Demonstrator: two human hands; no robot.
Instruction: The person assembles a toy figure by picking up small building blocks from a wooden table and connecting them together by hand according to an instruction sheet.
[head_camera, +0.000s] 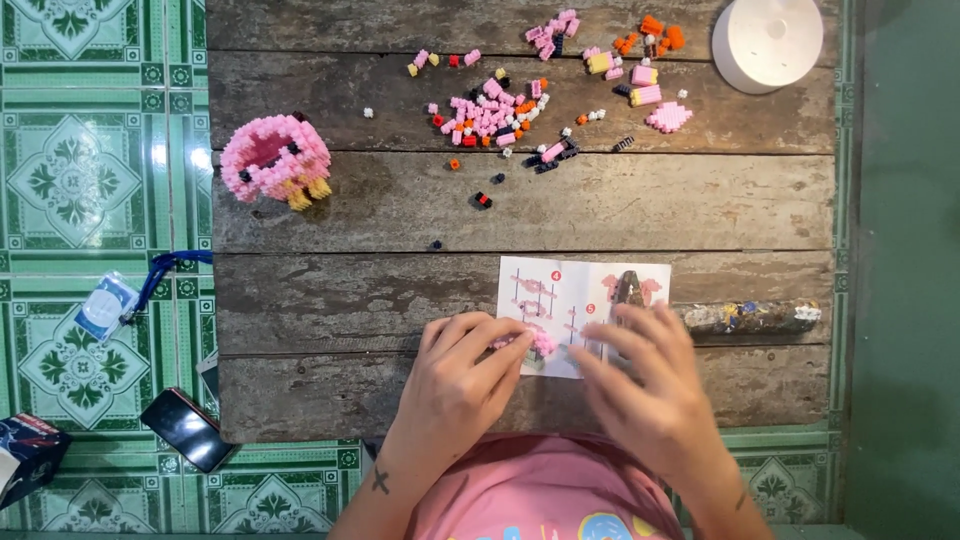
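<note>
My left hand (458, 375) grips a small pink brick assembly (541, 343) at its fingertips, over the lower part of an instruction sheet (560, 290) lying on the wooden table (350, 290). To its right, my right hand (645, 375) rests flat on the sheet with fingers spread, holding nothing, its fingertips beside a dark tweezer-like tool (629, 287). A partly built pink figure with yellow feet (274, 158) stands at the table's left edge. Loose pink, orange, red and black small bricks (490, 112) lie scattered at the far side.
A white round container (768, 42) sits at the far right corner. A rolled tube (752, 317) lies right of the sheet. On the green tiled floor to the left are a tag on a blue lanyard (108, 304), a dark phone (187, 429) and a box (25, 455).
</note>
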